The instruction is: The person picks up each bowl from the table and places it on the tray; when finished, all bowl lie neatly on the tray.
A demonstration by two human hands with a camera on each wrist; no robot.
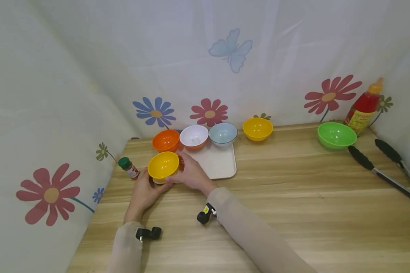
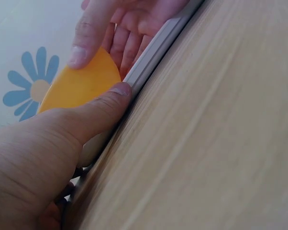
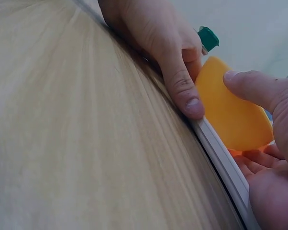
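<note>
My right hand (image 1: 194,173) holds a yellow bowl (image 1: 163,165) above the left front part of a white tray (image 1: 222,165). In the right wrist view its thumb lies on the outer wall of the yellow bowl (image 3: 232,115), with the other fingers beyond and below. My left hand (image 1: 146,192) grips the tray's left front corner. Its thumb lies on the rim in the left wrist view, close beside the yellow bowl (image 2: 82,84); its other fingers are mostly hidden. Along the tray's back stand an orange bowl (image 1: 165,140), a white bowl with orange outside (image 1: 194,136) and a pale blue bowl (image 1: 223,134).
A green-capped seasoning bottle (image 1: 128,168) stands left of the tray. Another yellow bowl (image 1: 257,129) sits at the back, right of the tray. Farther right are a green bowl (image 1: 337,135), a red sauce bottle (image 1: 363,108) and black-tipped tongs (image 1: 389,180). Flowered cloth (image 1: 177,57) hangs behind the wooden table (image 1: 294,204).
</note>
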